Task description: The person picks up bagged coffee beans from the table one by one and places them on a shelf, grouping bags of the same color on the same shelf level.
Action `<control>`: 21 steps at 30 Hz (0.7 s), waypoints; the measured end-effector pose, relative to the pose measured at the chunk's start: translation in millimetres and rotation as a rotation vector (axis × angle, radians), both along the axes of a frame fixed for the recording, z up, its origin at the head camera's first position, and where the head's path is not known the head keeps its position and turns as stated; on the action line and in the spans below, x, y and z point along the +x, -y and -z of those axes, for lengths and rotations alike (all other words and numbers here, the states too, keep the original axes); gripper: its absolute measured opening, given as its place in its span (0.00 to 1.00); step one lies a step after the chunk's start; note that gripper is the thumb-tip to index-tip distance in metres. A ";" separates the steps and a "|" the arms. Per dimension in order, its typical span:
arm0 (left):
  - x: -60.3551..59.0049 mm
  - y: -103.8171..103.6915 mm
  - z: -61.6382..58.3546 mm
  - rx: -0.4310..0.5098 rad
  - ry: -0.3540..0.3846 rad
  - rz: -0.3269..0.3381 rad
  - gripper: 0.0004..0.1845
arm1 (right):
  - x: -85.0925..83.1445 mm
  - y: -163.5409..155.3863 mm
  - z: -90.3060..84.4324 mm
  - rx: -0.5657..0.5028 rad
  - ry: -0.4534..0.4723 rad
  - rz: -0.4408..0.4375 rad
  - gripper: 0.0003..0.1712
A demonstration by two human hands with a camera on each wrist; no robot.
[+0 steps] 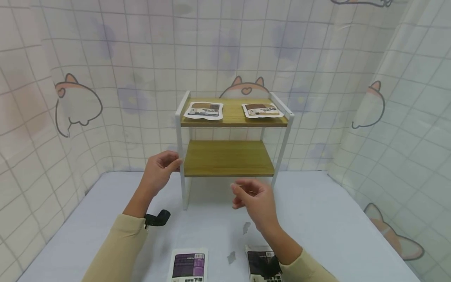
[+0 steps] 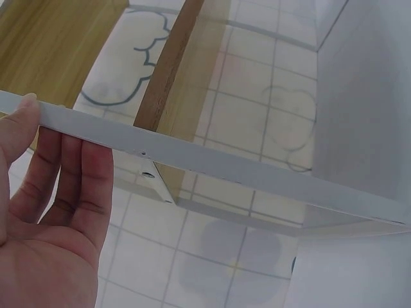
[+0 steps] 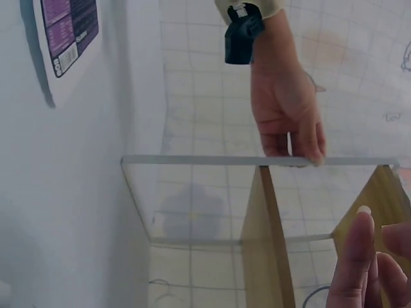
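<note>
So the left hand (image 1: 159, 169) has its grip clamped on the front left post of the little two-shelf rack (image 1: 229, 158), thumb on one side and fingers on the other, right at lower-shelf height. The rack sits at about 12 o'clock on the white worktop (image 1: 317, 219). The right hand (image 1: 255, 199) hovers just in front of the lower shelf, fingers loosely curled and apart, holding nothing. Two packets (image 1: 204, 110) lie flat on the top shelf. Down at 6 o'clock there's a purple packet (image 1: 188, 265) and a dark packet (image 1: 262, 263), the latter partly under the right wrist.
</note>
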State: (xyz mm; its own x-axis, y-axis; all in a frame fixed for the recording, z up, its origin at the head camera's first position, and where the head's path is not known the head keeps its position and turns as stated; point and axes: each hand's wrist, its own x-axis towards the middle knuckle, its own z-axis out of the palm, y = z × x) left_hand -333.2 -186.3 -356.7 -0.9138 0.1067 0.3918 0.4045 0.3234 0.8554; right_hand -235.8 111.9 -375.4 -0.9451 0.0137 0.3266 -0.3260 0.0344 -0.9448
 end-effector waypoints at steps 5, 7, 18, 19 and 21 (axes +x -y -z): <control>1.4 -0.2 -0.6 0.009 0.000 0.003 0.14 | 5.0 -9.3 19.1 0.023 0.021 -0.005 0.14; 1.1 -0.8 -0.7 0.008 -0.003 0.005 0.14 | 8.2 -14.4 27.4 0.035 0.041 0.002 0.13; 0.0 -1.2 -0.9 0.016 -0.007 0.003 0.12 | 29.7 -46.9 59.8 0.169 0.214 0.078 0.10; 0.3 -1.0 -0.9 0.016 -0.006 0.003 0.12 | 31.5 -49.0 61.5 0.179 0.228 0.079 0.10; 0.7 -0.4 -0.8 0.021 -0.004 0.004 0.12 | 34.8 -52.2 64.5 0.200 0.250 0.081 0.11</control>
